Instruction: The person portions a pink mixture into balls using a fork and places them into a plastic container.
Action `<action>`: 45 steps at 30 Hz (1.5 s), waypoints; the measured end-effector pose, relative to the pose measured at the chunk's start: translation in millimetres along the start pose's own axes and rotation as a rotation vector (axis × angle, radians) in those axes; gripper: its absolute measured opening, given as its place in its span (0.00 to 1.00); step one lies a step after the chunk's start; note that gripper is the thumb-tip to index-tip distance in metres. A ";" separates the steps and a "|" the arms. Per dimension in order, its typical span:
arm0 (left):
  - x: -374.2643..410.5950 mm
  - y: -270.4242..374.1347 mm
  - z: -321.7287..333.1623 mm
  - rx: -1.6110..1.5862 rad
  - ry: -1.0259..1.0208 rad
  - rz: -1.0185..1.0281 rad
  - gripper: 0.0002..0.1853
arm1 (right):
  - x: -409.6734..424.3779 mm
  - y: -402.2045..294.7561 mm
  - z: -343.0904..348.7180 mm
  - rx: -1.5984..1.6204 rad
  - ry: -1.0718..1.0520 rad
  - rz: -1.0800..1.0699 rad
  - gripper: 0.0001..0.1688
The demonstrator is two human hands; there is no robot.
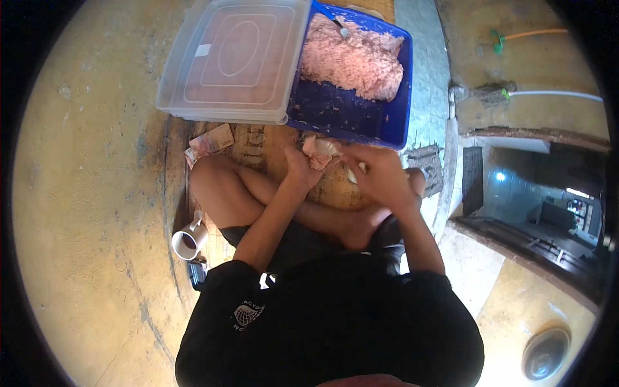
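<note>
My left hand [301, 167] is turned palm up and cradles a small lump of pink minced mixture [319, 160]. My right hand [382, 170] meets it from the right, fingers bent around a whitish spoon-like utensil [329, 146] whose end lies over the lump. The fingers hide much of the utensil. Beneath that hand shows another white piece [351, 175], too covered to name. Just beyond both hands stands a blue plastic tray [333, 113], with a large mass of the pink minced mixture [355, 60] heaped in its far part.
A blue-handled utensil [331, 13] rests on the heap. Left of the tray sits a lidded translucent plastic box [234, 58]. Banknotes [213, 141] lie by my left knee. A mug of dark liquid [188, 243] stands at my left, near the wall [96, 169]. A doorway opens at right.
</note>
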State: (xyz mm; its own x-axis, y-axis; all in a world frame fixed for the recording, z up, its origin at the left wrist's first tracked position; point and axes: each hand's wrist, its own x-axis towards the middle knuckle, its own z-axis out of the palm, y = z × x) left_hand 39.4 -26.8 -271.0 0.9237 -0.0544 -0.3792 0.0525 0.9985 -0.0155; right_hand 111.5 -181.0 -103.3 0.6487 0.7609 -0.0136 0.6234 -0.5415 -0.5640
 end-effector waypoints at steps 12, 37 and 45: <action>-0.3 -7.7 -4.3 0.151 0.059 0.013 0.57 | -51.5 33.2 41.4 -0.064 0.106 0.089 0.09; -6.0 -9.6 8.3 1.677 -0.284 0.655 0.16 | -27.5 15.0 7.5 0.391 0.160 0.180 0.11; -18.5 -8.3 33.6 1.199 -0.192 0.635 0.19 | -75.7 35.0 67.2 0.446 0.552 0.403 0.15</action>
State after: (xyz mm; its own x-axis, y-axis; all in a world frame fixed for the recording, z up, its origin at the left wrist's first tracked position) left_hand 34.7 -34.3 -232.7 0.9443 0.3089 0.1136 -0.1931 0.2405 0.9512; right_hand 54.9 -233.5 -177.5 0.9801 0.1897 0.0577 0.1397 -0.4545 -0.8797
